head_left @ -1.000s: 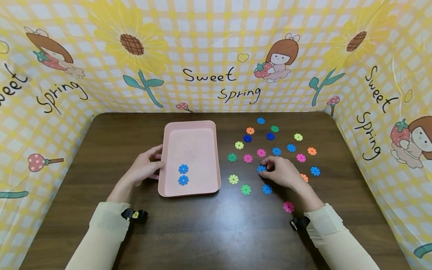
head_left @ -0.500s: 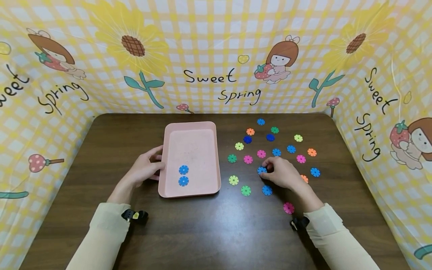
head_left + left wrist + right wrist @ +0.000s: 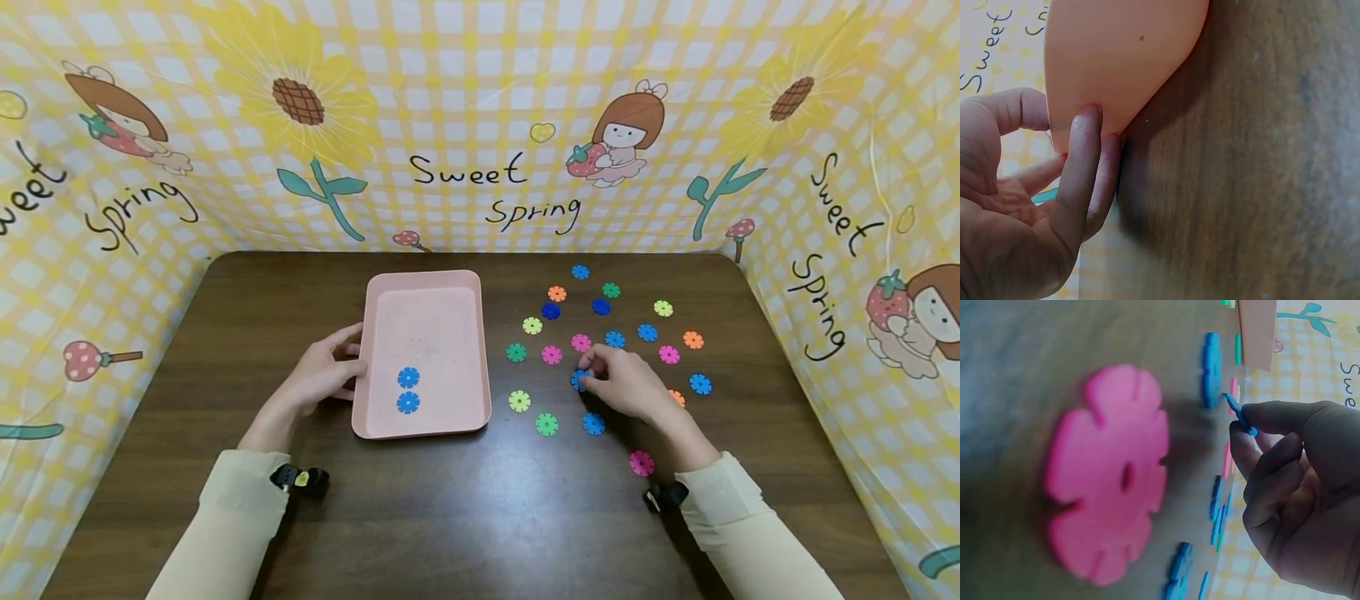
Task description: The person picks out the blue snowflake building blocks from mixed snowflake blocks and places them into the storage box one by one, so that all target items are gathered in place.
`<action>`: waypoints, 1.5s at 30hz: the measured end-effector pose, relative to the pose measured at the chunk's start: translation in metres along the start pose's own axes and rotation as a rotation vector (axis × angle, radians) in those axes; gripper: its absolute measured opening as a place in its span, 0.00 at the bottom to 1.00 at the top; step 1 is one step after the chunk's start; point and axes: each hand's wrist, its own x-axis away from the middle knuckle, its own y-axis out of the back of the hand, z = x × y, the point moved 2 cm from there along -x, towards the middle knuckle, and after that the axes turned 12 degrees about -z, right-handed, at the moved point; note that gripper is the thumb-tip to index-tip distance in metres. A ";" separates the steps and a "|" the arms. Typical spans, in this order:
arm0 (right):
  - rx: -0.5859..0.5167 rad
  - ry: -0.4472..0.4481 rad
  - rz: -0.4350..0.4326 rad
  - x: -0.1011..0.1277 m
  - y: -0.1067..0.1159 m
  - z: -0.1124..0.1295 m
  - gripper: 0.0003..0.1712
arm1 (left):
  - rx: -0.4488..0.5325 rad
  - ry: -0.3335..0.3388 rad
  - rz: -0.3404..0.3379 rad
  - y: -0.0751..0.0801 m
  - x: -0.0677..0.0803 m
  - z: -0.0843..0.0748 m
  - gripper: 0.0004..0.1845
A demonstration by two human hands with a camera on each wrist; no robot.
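Between the thumb and forefinger of the right hand (image 3: 630,385), a blue flower disc (image 3: 579,380) is pinched and tilted up off the dark wooden surface (image 3: 465,508). Around those fingers lie scattered coloured discs, a pink disc (image 3: 641,462) near the wrist. Further left, the left hand (image 3: 321,377) rests relaxed fingers against the pink tray (image 3: 424,429), which holds two blue discs (image 3: 408,389).
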 end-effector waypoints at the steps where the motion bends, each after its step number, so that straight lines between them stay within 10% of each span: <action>1: -0.011 0.003 0.002 -0.001 0.000 0.001 0.07 | 0.000 0.000 0.000 0.000 0.000 0.000 0.44; 20: -0.222 0.061 -0.030 -0.021 -0.005 0.053 0.06 | -0.002 0.004 0.000 0.000 0.001 -0.001 0.43; 45: -0.358 0.207 0.038 -0.069 -0.080 0.153 0.08 | 0.014 -0.005 -0.003 0.000 0.000 0.000 0.43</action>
